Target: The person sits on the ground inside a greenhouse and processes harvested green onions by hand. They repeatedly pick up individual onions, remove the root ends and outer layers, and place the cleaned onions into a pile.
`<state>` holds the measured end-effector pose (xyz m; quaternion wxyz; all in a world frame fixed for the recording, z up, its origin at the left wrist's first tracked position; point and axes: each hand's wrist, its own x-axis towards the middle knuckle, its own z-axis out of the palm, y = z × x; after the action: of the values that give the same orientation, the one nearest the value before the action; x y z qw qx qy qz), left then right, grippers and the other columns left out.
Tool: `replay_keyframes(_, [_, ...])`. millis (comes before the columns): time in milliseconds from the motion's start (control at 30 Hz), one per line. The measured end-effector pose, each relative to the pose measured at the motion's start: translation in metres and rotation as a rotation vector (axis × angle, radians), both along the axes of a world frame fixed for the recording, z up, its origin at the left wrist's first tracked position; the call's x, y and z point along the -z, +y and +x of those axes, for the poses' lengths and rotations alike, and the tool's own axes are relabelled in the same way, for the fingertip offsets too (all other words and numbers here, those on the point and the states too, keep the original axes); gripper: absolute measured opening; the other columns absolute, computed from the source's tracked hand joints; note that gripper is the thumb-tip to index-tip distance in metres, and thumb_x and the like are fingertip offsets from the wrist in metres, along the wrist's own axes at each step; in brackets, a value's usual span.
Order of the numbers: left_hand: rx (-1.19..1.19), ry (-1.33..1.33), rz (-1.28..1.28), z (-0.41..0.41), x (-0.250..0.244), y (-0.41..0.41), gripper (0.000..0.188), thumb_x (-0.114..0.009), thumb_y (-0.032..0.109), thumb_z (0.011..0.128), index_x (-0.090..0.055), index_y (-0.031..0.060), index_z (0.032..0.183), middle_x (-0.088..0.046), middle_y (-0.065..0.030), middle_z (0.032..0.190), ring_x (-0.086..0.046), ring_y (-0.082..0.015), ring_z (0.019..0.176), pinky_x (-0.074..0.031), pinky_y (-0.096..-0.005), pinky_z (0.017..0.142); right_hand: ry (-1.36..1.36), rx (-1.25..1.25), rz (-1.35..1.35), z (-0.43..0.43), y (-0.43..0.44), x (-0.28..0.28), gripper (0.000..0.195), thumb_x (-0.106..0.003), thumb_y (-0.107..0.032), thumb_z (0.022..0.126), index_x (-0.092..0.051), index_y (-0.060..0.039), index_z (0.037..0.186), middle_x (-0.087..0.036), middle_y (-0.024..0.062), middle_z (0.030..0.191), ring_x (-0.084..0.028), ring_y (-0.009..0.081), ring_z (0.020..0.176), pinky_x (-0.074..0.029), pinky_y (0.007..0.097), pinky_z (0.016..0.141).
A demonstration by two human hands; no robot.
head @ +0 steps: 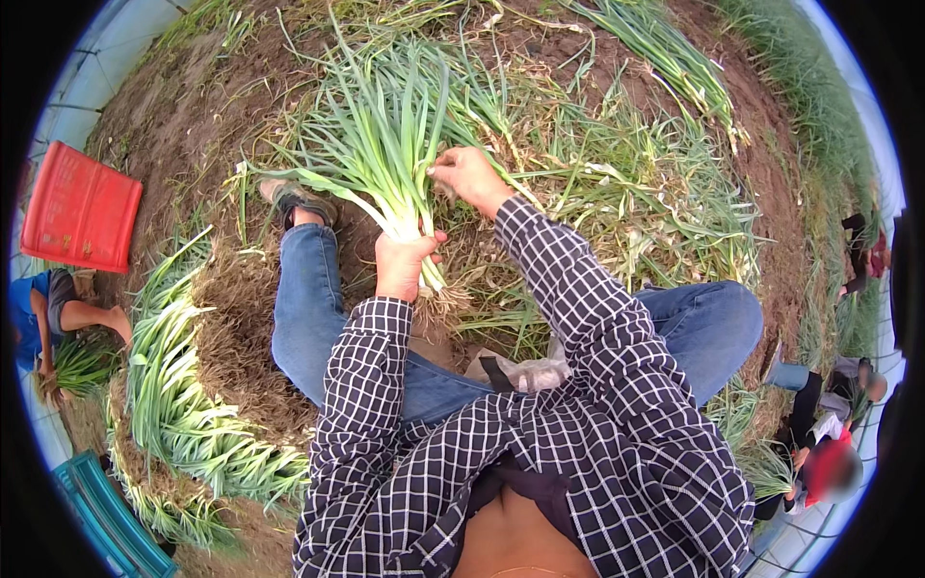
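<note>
A bunch of green onions point(394, 166) with long green leaves is held by its pale stalks in my left hand point(406, 261). Its brown roots hang below the hand to the right, and its leaves point away from me. My right hand point(470, 173) is beside the right edge of the bunch, thumb and fingertips close together at a stalk or leaf; whether they pinch it I cannot tell. More loose green onions point(462, 94) lie on the soil just beyond the bunch. Trimmed leaves and roots point(621, 195) cover the ground to the right.
Stacked green onions point(173, 376) curve along my left, roots inward. A red plastic crate point(83, 208) and a teal crate point(108, 516) stand at far left. A person in blue point(36, 318) crouches left; several people point(824, 462) are at right. More onions point(672, 58) lie upper right.
</note>
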<state>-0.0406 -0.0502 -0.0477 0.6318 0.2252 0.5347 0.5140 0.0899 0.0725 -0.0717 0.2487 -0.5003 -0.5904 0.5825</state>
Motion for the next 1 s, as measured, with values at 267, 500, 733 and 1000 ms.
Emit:
replay_keyframes(267, [-0.041, -0.004, 0.007, -0.004, 0.004, 0.0, 0.03, -0.055, -0.006, 0.073, -0.051, -0.0029, 0.103, -0.059, -0.0105, 0.089, -0.063, -0.0173, 0.076, -0.049, -0.0234, 0.053, 1.203, 0.928, -0.158, 0.094, 0.027, -0.037, 0.021, -0.044, -0.004, 0.088, -0.047, 0.0039, 0.107, -0.051, 0.0073, 0.08, -0.048, 0.0132, 0.061, -0.048, 0.0256, 0.059])
replay_keyframes(500, [0.004, -0.136, -0.014, -0.008, 0.019, -0.003, 0.031, -0.053, -0.006, 0.074, -0.052, -0.0036, 0.105, -0.063, -0.0126, 0.087, -0.062, -0.0158, 0.07, -0.05, -0.0225, 0.054, 0.434, 0.211, -0.74, 0.041, -0.048, -0.003, 0.032, -0.044, -0.02, 0.092, -0.047, 0.0, 0.116, -0.052, 0.0204, 0.115, -0.05, 0.0347, 0.109, -0.035, 0.044, 0.101])
replay_keyframes(733, [-0.104, 0.05, -0.063, -0.014, 0.016, 0.002, 0.034, -0.061, -0.007, 0.068, -0.05, -0.0054, 0.1, -0.059, -0.0138, 0.087, -0.063, -0.0206, 0.075, -0.054, -0.0288, 0.051, 0.637, 0.389, -0.653, -0.005, -0.064, 0.011, 0.023, -0.048, -0.014, 0.091, -0.054, 0.0046, 0.103, -0.06, 0.0096, 0.085, -0.061, 0.0185, 0.069, -0.054, 0.0315, 0.06])
replay_keyframes(1000, [-0.048, -0.047, -0.034, -0.013, 0.025, 0.017, 0.032, -0.066, -0.003, 0.072, -0.056, -0.002, 0.103, -0.063, -0.0084, 0.087, -0.061, -0.0161, 0.071, -0.052, -0.0255, 0.059, 0.367, 0.204, -0.484, 0.011, -0.09, 0.021, 0.024, -0.054, -0.013, 0.088, -0.059, 0.007, 0.1, -0.062, 0.0088, 0.087, -0.055, 0.0126, 0.077, -0.043, 0.0246, 0.075])
